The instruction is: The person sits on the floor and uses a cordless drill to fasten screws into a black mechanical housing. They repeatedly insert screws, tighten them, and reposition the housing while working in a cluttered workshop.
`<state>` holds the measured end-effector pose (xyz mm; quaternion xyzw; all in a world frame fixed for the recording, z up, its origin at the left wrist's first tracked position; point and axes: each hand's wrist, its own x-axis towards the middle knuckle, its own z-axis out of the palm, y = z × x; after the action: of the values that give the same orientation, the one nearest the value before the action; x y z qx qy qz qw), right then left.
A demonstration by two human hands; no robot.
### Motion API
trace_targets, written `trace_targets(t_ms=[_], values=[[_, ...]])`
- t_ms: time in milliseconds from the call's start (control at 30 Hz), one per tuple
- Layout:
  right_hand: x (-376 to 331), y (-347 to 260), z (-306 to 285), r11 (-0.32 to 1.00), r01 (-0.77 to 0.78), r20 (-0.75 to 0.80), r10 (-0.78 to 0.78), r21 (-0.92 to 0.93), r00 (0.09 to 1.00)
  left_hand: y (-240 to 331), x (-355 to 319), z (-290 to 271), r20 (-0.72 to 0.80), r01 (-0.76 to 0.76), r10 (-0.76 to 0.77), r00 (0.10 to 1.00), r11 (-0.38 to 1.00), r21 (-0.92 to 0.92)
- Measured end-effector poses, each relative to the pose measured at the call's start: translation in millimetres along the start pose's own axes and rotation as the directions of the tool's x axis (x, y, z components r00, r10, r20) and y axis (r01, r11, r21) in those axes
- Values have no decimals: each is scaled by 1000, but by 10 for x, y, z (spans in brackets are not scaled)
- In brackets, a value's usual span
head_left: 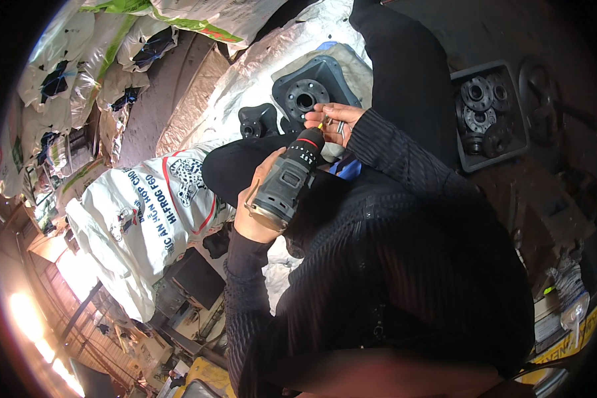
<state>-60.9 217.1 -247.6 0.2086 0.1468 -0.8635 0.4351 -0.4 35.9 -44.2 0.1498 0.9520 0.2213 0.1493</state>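
Observation:
My left hand [257, 202] is wrapped round a grey and black cordless drill [286, 182] with a red ring near its chuck. The drill's handle is hidden below its body. At the front of the chuck a short yellow piece [321, 126] shows. My right hand [341, 121] is beside the chuck, palm partly up and fingers curled, with small silver bolts [339, 129] in it. Just beyond my fingers lies a dark grey square housing [331, 73] with a round flanged hub [305, 97] and a hole in its middle. A smaller dark grey part [257, 121] rests to its left.
A grey bin [525, 132] of round metal flanges stands on the right. My dark-trousered legs flank the housing, which rests on pale sacking [242, 86]. A white printed sack [146, 212] lies at left, with more filled sacks [53, 86] at the far left.

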Motion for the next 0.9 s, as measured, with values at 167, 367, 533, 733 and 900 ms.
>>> trace_targets(t_ms=[167,367,533,733,900], values=[[-8,-48,-2,994,-83,77,88,-69,993,6,-18,-83,132,136,-119,984,983,-121],[-194,1,0,991,117,97,-111,-57,989,-147,38,-77,-14,-6,7,1000,998,58],[-103,100,-424,928,178,-217,-258,-329,941,-238,104,-74,-24,33,-35,999,994,-102],[504,505,-811,719,144,-324,-471,-680,821,-314,360,61,114,141,-125,986,980,-143],[630,572,-756,738,-12,-354,-310,-675,882,-283,566,25,191,293,-253,948,930,-223]])
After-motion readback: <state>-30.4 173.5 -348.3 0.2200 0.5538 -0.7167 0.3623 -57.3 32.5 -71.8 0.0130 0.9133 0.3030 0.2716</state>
